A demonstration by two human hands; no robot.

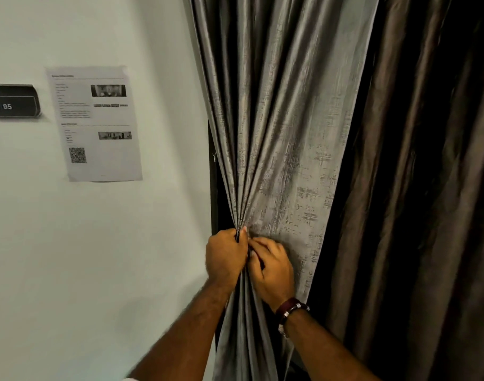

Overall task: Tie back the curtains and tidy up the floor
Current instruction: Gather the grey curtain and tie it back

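A grey textured curtain [285, 127] hangs beside a white wall, its folds gathered into a tight bunch at waist height. My left hand [225, 257] is closed around the gathered bunch from the left. My right hand [272, 268], with a dark bracelet at the wrist, presses against the same bunch from the right, fingers curled on the fabric. Whether a tie-back is between my fingers I cannot tell. A darker brown curtain [417, 188] hangs to the right, behind the grey one.
On the white wall [158, 243] to the left are taped a printed sheet with a QR code [93, 123] and a black sign reading "WS 05" [12, 101]. A dark frame edge [212, 188] shows behind the curtain. The floor is out of view.
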